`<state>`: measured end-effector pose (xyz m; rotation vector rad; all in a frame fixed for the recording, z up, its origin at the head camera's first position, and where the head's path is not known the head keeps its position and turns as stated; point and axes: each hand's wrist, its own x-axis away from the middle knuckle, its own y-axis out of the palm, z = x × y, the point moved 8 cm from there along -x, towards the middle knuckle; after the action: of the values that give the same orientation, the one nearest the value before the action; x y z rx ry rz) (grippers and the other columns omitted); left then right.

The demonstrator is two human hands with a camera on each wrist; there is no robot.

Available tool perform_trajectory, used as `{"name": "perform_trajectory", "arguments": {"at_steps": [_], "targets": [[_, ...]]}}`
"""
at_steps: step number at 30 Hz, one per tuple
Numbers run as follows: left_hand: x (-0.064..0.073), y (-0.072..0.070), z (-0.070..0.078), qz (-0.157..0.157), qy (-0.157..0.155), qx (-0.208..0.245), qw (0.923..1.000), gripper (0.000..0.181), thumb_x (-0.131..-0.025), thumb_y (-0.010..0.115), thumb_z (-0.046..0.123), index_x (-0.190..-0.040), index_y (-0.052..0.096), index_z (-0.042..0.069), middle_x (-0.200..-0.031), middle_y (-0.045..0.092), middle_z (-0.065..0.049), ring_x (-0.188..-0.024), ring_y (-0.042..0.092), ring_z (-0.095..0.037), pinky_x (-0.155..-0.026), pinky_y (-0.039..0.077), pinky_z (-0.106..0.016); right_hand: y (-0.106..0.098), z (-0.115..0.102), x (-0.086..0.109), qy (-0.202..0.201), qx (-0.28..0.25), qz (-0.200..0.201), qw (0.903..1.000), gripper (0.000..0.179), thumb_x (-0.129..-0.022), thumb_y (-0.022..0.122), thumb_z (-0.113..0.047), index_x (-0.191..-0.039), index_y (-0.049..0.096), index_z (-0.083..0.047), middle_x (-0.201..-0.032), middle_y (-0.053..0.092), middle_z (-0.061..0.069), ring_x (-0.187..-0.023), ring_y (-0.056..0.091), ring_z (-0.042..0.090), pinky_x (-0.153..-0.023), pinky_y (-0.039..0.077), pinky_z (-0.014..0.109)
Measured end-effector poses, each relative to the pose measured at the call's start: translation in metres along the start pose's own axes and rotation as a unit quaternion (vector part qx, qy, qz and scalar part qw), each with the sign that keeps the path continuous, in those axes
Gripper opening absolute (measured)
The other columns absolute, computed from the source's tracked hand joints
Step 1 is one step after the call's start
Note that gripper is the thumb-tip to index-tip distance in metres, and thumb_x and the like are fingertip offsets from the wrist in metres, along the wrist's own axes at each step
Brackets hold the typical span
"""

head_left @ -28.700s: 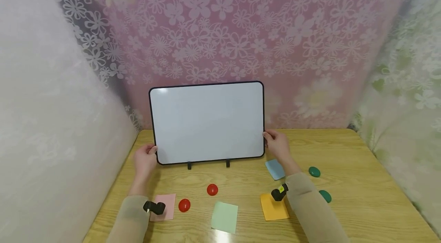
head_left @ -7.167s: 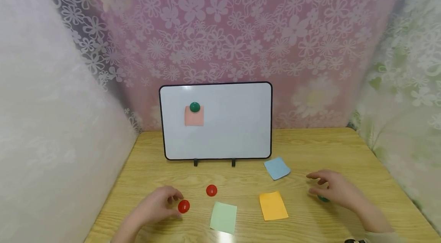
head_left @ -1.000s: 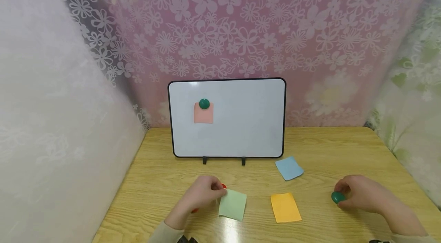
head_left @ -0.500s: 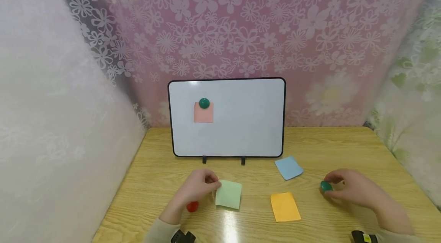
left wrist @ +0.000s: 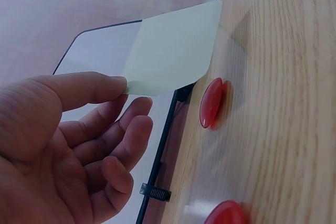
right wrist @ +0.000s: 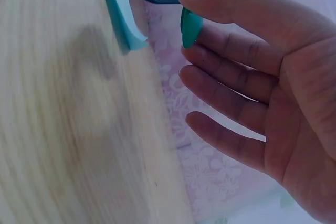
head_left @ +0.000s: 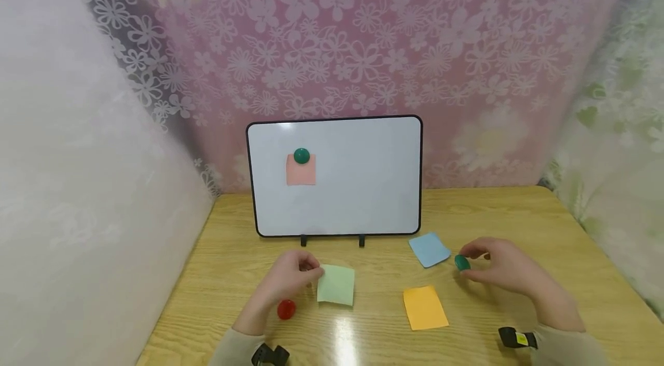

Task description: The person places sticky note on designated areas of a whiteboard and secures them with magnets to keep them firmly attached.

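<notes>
My left hand (head_left: 290, 276) pinches a corner of the pale green sticky note (head_left: 336, 285) between thumb and index finger. In the left wrist view that note (left wrist: 173, 51) is raised above the table. My right hand (head_left: 503, 265) holds a round green magnet (head_left: 461, 263) by its edges, lifted off the table in the right wrist view, where the magnet (right wrist: 191, 27) sits between thumb and fingers. On the standing whiteboard (head_left: 363, 181), another green magnet (head_left: 301, 155) lies over the top of a pink sticky note (head_left: 301, 173).
A blue sticky note (head_left: 429, 249) lies near the board's right corner, an orange one (head_left: 425, 308) closer in. One red magnet (head_left: 286, 309) shows beside my left wrist; the left wrist view has two, the farther one (left wrist: 211, 103) hidden from the head view. Black feet (head_left: 361, 240) support the board.
Over the last second my left hand has lifted the green note slightly, and my right hand has carried the magnet leftward. Much earlier, the pink note lay on the table and both hands held the board.
</notes>
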<state>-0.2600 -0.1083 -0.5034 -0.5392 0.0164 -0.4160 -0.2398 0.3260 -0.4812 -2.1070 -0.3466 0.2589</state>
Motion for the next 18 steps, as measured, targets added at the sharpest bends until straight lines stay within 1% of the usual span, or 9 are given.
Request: {"name": "perform_trajectory", "arguments": {"at_steps": [4,8,12,15,18], "targets": [[-0.002,-0.004,0.001,0.012,0.009,-0.011,0.9998,0.011,-0.101,0.076,0.023,-0.099,0.077,0.012,-0.089,0.071,0.002,-0.079,0.067,-0.024,-0.068,0.055,-0.034,-0.004,-0.009,-0.004,-0.015,0.000,0.011,0.9998,0.036,-0.089,0.091,-0.032,-0.118,0.077,-0.015,-0.112,0.074,-0.008,-0.103,0.070,0.025,-0.090,0.058,0.053],[-0.003,-0.006,0.002,0.022,0.018,-0.011,0.9995,0.012,-0.101,0.076,0.023,-0.098,0.076,0.011,-0.088,0.071,0.001,-0.077,0.068,-0.028,-0.067,0.053,-0.033,-0.009,-0.017,-0.011,-0.025,0.000,0.028,0.9993,0.036,-0.089,0.091,-0.030,-0.118,0.077,-0.015,-0.113,0.074,-0.008,-0.104,0.071,0.026,-0.091,0.058,0.053],[-0.003,-0.008,0.004,0.033,0.019,-0.004,0.9993,0.014,-0.101,0.076,0.024,-0.099,0.075,0.010,-0.089,0.070,0.001,-0.077,0.068,-0.029,-0.066,0.052,-0.031,-0.012,-0.025,-0.021,-0.034,0.000,0.037,0.9987,0.037,-0.089,0.091,-0.032,-0.120,0.076,-0.015,-0.114,0.074,-0.007,-0.105,0.070,0.026,-0.092,0.057,0.054],[-0.002,-0.009,0.004,0.042,0.016,0.009,0.9989,0.015,-0.101,0.076,0.023,-0.101,0.074,0.009,-0.089,0.070,0.000,-0.079,0.069,-0.034,-0.064,0.052,-0.031,-0.012,-0.033,-0.029,-0.043,0.000,0.039,0.9983,0.038,-0.090,0.090,-0.033,-0.121,0.076,-0.016,-0.116,0.074,-0.008,-0.107,0.070,0.025,-0.094,0.057,0.053],[-0.002,-0.011,0.006,0.050,0.016,0.017,0.9985,0.015,-0.102,0.075,0.023,-0.102,0.073,0.009,-0.090,0.071,-0.005,-0.081,0.070,-0.038,-0.064,0.053,-0.032,-0.010,-0.043,-0.036,-0.049,-0.004,0.041,0.9980,0.038,-0.090,0.089,-0.032,-0.122,0.076,-0.016,-0.118,0.074,-0.007,-0.108,0.069,0.028,-0.096,0.056,0.054]]}}
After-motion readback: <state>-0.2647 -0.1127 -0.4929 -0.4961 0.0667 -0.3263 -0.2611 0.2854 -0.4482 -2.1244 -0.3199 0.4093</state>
